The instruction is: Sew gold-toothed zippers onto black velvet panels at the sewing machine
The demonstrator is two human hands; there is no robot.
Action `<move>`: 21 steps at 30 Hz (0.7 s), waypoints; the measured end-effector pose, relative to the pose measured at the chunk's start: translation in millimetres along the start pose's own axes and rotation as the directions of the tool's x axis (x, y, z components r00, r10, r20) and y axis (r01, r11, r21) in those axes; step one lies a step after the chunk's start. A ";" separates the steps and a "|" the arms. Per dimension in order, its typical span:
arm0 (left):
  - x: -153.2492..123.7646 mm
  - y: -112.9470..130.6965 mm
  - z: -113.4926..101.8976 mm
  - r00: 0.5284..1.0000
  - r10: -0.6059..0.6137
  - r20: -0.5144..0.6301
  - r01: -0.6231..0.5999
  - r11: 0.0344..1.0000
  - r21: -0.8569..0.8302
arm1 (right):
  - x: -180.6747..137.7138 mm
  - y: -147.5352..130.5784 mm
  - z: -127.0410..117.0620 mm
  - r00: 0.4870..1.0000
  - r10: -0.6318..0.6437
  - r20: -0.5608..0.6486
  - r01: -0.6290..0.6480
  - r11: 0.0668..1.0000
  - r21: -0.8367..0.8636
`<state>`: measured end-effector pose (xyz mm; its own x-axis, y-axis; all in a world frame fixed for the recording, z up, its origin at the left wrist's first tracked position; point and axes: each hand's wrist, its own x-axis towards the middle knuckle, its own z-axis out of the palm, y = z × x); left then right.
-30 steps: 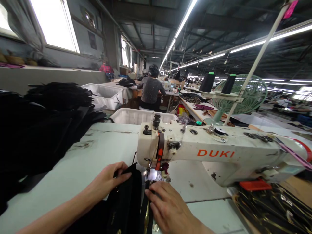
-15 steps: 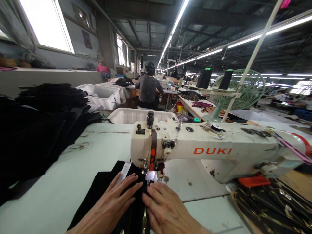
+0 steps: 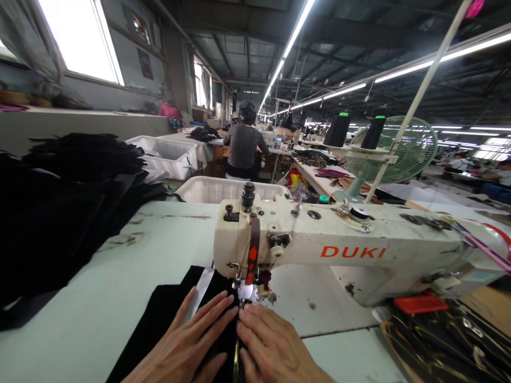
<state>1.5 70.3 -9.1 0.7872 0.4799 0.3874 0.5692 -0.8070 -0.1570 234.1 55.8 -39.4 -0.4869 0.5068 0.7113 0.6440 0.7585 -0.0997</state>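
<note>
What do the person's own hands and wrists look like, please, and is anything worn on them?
Both are bare. The left hand and the right hand have no gloves, and no rings show on the visible fingers. The nails look short and plain. As far as the frame shows the wrists, there is no sleeve, cuff, watch or bracelet; the forearms are cut off at the bottom edge.

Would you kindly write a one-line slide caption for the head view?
Left hand and right hand press black fabric flat at the head of a DUKI sewing machine.
</note>
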 end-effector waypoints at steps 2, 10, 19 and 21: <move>0.3 -0.7 -0.5 1.000 0.015 -0.001 -0.015 1.000 0.016 | -0.3 1.5 0.8 1.000 -0.014 -0.007 0.014 1.000 -0.006; 5.7 -5.5 2.6 0.999 -0.044 -0.026 0.044 0.999 -0.004 | 5.9 10.0 3.7 0.999 -0.036 -0.008 0.036 0.999 -0.026; 6.6 -4.0 4.9 0.996 -0.092 0.012 0.093 0.990 -0.108 | 4.8 12.9 -4.3 0.987 -0.056 0.154 0.074 0.991 -0.115; 6.6 -5.2 5.4 0.994 -0.107 0.026 0.109 0.986 -0.127 | 5.2 13.7 -5.9 0.986 -0.049 0.160 0.069 0.990 -0.121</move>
<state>5.0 79.5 -10.7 0.7279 0.5719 0.3782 0.6168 -0.7871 0.0030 243.9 66.4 -33.0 -0.6060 0.5284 0.5946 0.6757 0.7364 0.0341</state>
